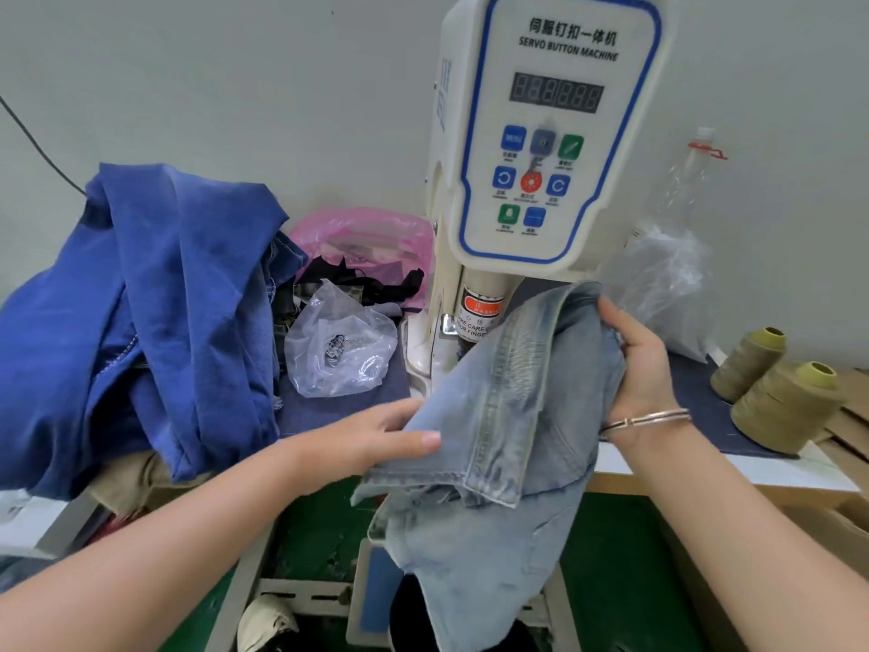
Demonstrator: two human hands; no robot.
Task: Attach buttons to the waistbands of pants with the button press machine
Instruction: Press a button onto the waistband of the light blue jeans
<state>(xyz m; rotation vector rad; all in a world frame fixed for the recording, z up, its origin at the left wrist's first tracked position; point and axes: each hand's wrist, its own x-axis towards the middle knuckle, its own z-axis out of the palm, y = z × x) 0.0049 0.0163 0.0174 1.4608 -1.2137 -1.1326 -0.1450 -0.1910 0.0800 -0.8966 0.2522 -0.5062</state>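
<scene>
Jeans waistband (pixel 512 392) of light denim is held up in front of the servo button machine (pixel 541 148), right hand (pixel 639 364) gripping its far edge, left hand (pixel 376 435) pinching its near-left edge. Risk, I judge: fingers near the press, or a crooked band misplacing the button.

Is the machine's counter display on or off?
Appears off: the display on the button machine shows only dim, unlit segments, no glowing digits.
</scene>
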